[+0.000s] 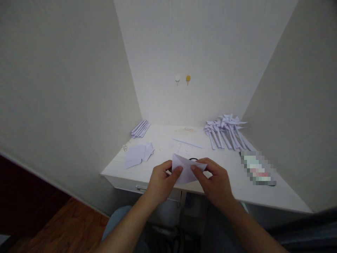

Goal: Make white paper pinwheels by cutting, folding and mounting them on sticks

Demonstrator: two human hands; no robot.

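Note:
A pale sheet of paper [184,172] is held up over the desk's front edge, between my two hands. My left hand [163,178] pinches its left side, thumb on the near face. On the other side, my right hand [214,179] grips the right part between thumb and fingers, where a corner sticks out. Creases show on the paper. Part of a black ring-shaped thing [193,159] is visible just behind it. A thin rolled paper stick [187,143] lies on the desk beyond my hands.
Flat paper sheets [134,155] lie at the left, with rolled paper sticks [140,129] behind them. Several paper pinwheels [226,131] are piled at the back right. A blurred-out phone-like device [258,168] lies at the right on the white desk [284,196]. Walls enclose three sides.

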